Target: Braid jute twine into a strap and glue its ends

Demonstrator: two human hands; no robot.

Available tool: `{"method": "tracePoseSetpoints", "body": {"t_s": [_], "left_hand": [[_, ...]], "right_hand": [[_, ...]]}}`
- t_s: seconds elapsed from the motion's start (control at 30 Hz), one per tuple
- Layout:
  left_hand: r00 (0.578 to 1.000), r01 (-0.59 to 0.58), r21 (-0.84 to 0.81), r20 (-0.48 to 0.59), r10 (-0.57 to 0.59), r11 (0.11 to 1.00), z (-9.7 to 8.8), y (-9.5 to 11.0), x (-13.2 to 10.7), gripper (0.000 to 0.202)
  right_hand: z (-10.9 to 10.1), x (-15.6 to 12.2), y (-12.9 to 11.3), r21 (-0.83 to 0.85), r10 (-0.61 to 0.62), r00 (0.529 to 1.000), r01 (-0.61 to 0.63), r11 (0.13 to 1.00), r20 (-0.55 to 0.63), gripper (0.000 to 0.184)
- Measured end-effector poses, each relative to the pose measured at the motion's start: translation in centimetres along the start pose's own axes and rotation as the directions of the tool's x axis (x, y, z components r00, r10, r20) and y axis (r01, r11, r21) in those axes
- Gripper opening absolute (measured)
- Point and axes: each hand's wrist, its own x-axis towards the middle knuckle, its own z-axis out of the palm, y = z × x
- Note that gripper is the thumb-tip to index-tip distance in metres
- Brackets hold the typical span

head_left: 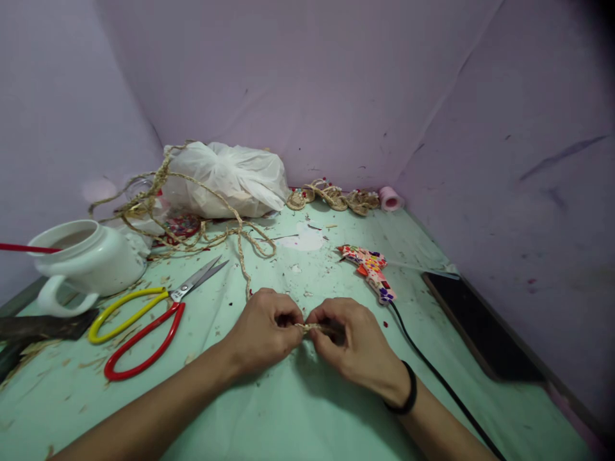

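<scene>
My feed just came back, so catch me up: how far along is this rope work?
Done: several coiled rope pieces lie at the back beside the pink spool. In hand: the left hand and right hand both pinch a short braided rope end. Remaining: a long loose rope runs back to a tangle by the plastic bag; scissors and glue gun lie untouched.

Tan braided cord (pixel 310 327) — short stretch, horizontal

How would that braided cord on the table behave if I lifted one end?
Probably floppy: the braided cord lies in loose curves. Likely light, being thin straw-like fibre. It may snag, since loops drape over the white bag.
</scene>
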Motion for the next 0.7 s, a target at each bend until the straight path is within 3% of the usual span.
{"method": "tracePoseSetpoints", "body": {"t_s": [0.1, 0.2, 0.27, 0.33, 0.43, 0.57, 0.7], "left_hand": [[0.999, -0.042, 0.023, 0.001, 0.042, 0.999, -0.3, -0.2, -0.2, 0.012], [0.971, -0.227, 0.068, -0.065, 0.231, 0.972, -0.8, -0.5, -0.6, 0.028], [0.897, -0.410, 0.168, -0.103, 0.430, 0.897, -1.0, -0.7, -0.8, 0.035], [0.803, -0.543, 0.313, -0.080, 0.591, 0.779, -1.0, -0.9, -0.8, 0.028], [0.705, -0.614, 0.480, -0.022, 0.709, 0.626, -0.7, -1.0, -0.7, 0.021], [0.634, -0.639, 0.561, -0.005, 0.773, 0.527, -0.3, -1.2, -0.6, 0.020], [0.593, -0.669, 0.575, 0.030, 0.805, 0.471, -0.2, -1.0, -0.5, 0.020]], "right_hand": [[0.0, 0.1, 0.1, 0.100, 0.118, 0.992, -0.121, 0.988, 0.037, 0.012], [-0.2, 0.2, 0.3, 0.228, 0.220, 0.972, -0.233, 0.945, 0.084, 0.012], [-0.4, 0.3, 0.4, 0.306, 0.252, 0.960, -0.277, 0.911, 0.119, 0.012], [-0.5, 0.4, 0.4, 0.356, 0.256, 0.955, -0.294, 0.887, 0.148, 0.011], [-0.5, 0.5, 0.3, 0.386, 0.249, 0.953, -0.298, 0.873, 0.171, 0.010], [-0.4, 0.6, 0.1, 0.374, 0.250, 0.953, -0.298, 0.878, 0.171, 0.010], [-0.4, 0.5, -0.1, 0.321, 0.236, 0.963, -0.266, 0.909, 0.129, 0.011]]}}
